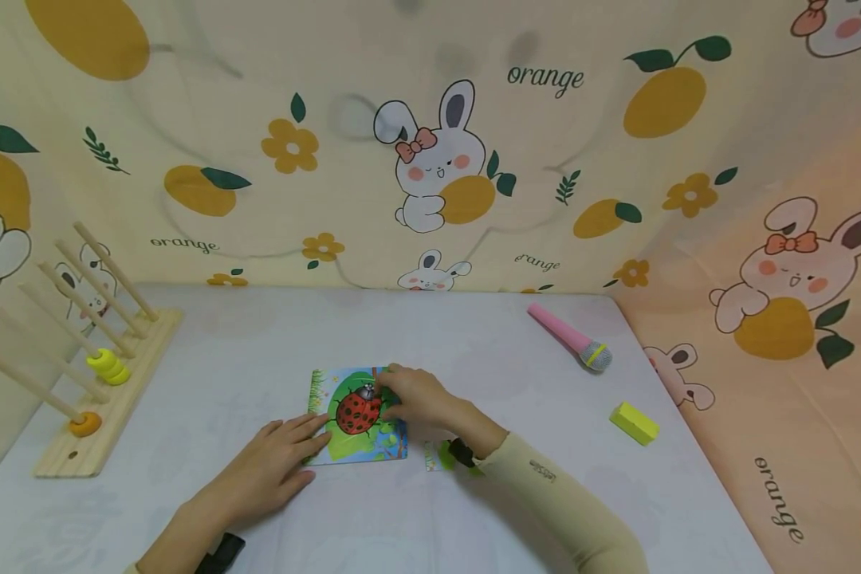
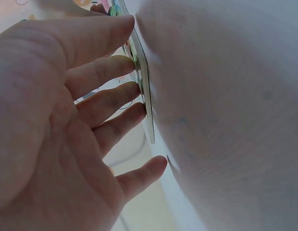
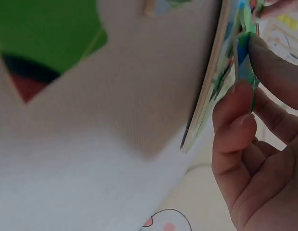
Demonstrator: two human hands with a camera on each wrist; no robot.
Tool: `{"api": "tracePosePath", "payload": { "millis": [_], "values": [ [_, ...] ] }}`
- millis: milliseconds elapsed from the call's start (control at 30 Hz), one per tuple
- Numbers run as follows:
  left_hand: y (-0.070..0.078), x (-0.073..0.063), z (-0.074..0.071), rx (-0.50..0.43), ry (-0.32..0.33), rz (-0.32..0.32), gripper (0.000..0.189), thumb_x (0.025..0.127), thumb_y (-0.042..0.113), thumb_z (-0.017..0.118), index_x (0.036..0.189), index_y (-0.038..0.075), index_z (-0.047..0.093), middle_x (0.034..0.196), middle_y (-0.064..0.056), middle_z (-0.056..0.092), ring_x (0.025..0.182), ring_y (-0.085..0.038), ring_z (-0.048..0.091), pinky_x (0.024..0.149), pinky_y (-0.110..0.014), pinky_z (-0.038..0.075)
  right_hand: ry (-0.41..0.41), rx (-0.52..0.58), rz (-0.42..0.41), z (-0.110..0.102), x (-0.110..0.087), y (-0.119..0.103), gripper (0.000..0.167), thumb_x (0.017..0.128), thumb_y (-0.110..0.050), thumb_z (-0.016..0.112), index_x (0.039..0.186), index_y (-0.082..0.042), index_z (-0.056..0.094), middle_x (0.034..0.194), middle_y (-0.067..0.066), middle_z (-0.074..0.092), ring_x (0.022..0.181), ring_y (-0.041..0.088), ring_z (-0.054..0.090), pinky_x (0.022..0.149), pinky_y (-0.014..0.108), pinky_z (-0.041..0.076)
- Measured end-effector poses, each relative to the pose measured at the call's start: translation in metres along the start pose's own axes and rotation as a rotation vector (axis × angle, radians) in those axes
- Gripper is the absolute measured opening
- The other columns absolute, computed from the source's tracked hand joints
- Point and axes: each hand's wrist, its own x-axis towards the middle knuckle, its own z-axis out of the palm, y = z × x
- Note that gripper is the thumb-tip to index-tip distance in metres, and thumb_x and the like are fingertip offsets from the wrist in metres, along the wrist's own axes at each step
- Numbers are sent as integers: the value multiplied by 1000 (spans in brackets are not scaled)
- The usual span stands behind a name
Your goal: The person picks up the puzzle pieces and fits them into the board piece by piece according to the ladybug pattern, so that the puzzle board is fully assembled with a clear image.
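A ladybug jigsaw puzzle (image 1: 340, 450) in a flat tray lies on the white table. The fingertips of my left hand (image 1: 276, 458) rest on its left edge, fingers fairly straight and spread. Over its right side is my right hand (image 1: 430, 399). In the right wrist view, the thumb and fingers pinch a thin green and blue puzzle piece (image 3: 243, 60), held up at the board. Another loose puzzle piece (image 1: 433, 457) lies right of the board, partly hidden under my right wrist. Close to the right wrist camera is a large green piece (image 3: 48, 33) with a dark and red corner.
At the left stands a wooden peg rack (image 1: 132, 383) with yellow beads (image 1: 108, 367) and an orange bead (image 1: 84, 424). A pink toy microphone (image 1: 563, 331) lies at the back right, and a yellow block (image 1: 634, 423) sits near the right table edge.
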Motion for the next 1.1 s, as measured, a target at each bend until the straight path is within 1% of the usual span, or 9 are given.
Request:
{"api": "tracePosePath", "payload": {
  "millis": [67, 133, 300, 367, 433, 600, 833, 967, 1100],
  "values": [
    [0, 0, 0, 2, 2, 2, 51, 91, 22, 72, 138, 6, 60, 151, -12, 47, 139, -35, 41, 104, -66, 35, -4, -52, 14, 0, 1, -2, 36, 82, -24, 83, 113, -13, 68, 108, 2, 63, 89, 14, 61, 73, 26, 51],
    [0, 0, 0, 2, 6, 5, 51, 91, 22, 72, 137, 6, 60, 151, -12, 47, 139, -35, 42, 104, -66, 35, -7, -75, 24, 1, 2, -2, 36, 83, -27, 82, 113, -14, 68, 108, 1, 63, 88, 12, 60, 72, 26, 51],
    [0, 0, 2, -5, 12, 14, 51, 90, 20, 72, 137, 5, 60, 151, -12, 47, 139, -35, 42, 104, -66, 35, -24, -53, 31, 5, 6, -1, 33, 82, -31, 82, 107, -15, 68, 109, -3, 66, 90, 9, 59, 74, 26, 50],
    [0, 0, 2, -4, 14, 16, 50, 90, 20, 72, 137, 5, 60, 150, -12, 48, 139, -35, 42, 104, -65, 35, -25, -49, 28, 8, 7, 0, 33, 82, -32, 83, 106, -16, 67, 109, -4, 67, 90, 7, 58, 73, 25, 49],
    [0, 0, 2, -3, 16, 16, 50, 90, 20, 72, 137, 5, 60, 150, -12, 48, 139, -35, 42, 104, -65, 35, -19, -66, 18, 9, 7, 1, 34, 81, -32, 83, 105, -17, 65, 106, -4, 65, 85, 8, 57, 70, 24, 48],
    [1, 0, 0, 4, 21, 13, 50, 90, 21, 72, 136, 5, 61, 150, -12, 48, 138, -35, 42, 104, -64, 36, -1, -124, -11, 9, 8, -1, 36, 81, -34, 81, 106, -15, 63, 101, -1, 60, 80, 11, 60, 67, 24, 50],
    [1, 0, 1, 4, 18, 12, 50, 90, 21, 72, 136, 5, 61, 150, -13, 48, 138, -35, 42, 104, -64, 35, -27, -127, 16, 6, 10, -3, 39, 83, -34, 79, 111, -13, 62, 107, 2, 62, 83, 14, 62, 67, 25, 50],
    [1, 0, 1, 7, 23, 15, 50, 90, 21, 72, 136, 5, 61, 150, -12, 48, 138, -35, 43, 104, -65, 35, -58, -118, 39, 5, 11, -2, 39, 84, -34, 79, 112, -14, 62, 108, 1, 61, 85, 13, 61, 69, 26, 51],
    [1, 0, 0, 9, 28, 17, 50, 90, 21, 72, 136, 5, 61, 150, -12, 48, 138, -35, 43, 104, -65, 36, -69, -119, 49, 5, 13, -1, 39, 84, -34, 79, 112, -15, 62, 109, 1, 61, 88, 14, 61, 70, 28, 51]
  ]
}}
